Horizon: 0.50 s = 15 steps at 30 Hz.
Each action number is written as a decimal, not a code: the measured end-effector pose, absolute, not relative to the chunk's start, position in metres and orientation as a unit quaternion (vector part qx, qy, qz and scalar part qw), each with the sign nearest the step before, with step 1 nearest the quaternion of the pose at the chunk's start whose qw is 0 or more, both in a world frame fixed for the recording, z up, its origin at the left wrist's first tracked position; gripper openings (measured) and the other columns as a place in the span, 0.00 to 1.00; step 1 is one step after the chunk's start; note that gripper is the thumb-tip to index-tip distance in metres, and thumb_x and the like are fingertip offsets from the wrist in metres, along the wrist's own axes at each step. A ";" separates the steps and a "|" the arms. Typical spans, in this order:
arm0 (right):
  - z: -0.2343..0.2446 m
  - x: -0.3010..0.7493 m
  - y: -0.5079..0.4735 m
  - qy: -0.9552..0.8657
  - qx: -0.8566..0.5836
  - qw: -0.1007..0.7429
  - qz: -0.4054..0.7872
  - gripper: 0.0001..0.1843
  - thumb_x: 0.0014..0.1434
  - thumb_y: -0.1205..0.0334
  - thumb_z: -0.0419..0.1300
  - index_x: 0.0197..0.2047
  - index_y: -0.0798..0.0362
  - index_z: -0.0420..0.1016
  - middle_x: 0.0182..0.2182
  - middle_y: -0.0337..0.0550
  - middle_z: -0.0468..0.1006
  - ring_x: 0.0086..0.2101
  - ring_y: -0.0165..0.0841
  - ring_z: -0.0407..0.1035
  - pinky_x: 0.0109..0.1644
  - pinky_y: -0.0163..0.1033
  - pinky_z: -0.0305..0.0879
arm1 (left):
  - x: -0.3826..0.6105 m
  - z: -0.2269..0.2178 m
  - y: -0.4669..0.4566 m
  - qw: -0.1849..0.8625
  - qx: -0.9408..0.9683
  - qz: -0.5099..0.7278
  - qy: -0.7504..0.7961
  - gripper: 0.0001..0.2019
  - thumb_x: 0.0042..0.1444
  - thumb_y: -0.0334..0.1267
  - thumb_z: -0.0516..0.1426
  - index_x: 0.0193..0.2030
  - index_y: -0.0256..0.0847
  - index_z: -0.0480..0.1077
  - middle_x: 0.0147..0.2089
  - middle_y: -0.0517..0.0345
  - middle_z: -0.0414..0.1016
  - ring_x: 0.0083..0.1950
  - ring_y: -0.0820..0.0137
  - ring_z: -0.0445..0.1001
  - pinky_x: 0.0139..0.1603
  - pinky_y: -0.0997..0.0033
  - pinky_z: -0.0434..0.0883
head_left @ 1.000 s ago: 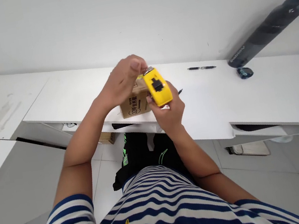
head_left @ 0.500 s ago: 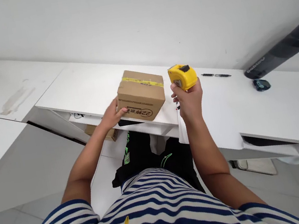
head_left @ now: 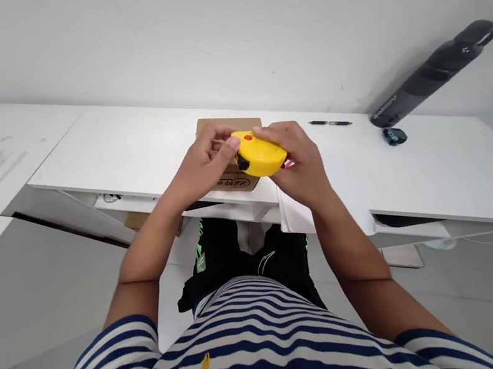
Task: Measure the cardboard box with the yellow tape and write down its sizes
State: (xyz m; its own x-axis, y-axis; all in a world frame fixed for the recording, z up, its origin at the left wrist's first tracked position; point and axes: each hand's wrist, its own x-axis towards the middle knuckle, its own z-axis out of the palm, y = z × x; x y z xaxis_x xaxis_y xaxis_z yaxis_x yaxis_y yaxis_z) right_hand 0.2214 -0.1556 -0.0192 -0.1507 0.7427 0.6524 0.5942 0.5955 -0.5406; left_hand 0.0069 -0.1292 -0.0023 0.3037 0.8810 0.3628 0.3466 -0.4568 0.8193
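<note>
A yellow tape measure (head_left: 265, 156) with a red spot and a black part is held up in front of me. My right hand (head_left: 302, 162) is wrapped round its right side. At its left end the thumb and fingers of my left hand (head_left: 205, 166) pinch it; whether they grip the tape's tip is hidden. Behind and below both hands, a brown cardboard box (head_left: 239, 182) rests on the white desk near its front edge, partly covered by the hands and the tape measure.
White paper (head_left: 346, 187) lies on the desk (head_left: 453, 175) to the right. Farther back are a pen (head_left: 329, 123), a dark bottle (head_left: 423, 82) and a small dark object (head_left: 394, 135). A wall (head_left: 222, 37) rises behind. Another carton (head_left: 136, 220) sits on a lower shelf.
My left hand has let go of the cardboard box and moved up to the tape measure. My right hand has brought the tape measure leftward, turning it, in front of the box.
</note>
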 end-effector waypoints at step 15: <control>-0.033 0.315 -0.078 -0.647 -0.468 0.463 0.386 0.21 0.49 0.55 0.74 0.46 0.48 0.82 0.41 0.40 0.83 0.40 0.36 0.75 0.47 0.50 0.75 | -0.053 -0.011 -0.016 0.372 0.690 0.289 0.550 0.20 0.56 0.60 0.59 0.29 0.43 0.70 0.33 0.46 0.75 0.39 0.58 0.76 0.40 0.54 0.70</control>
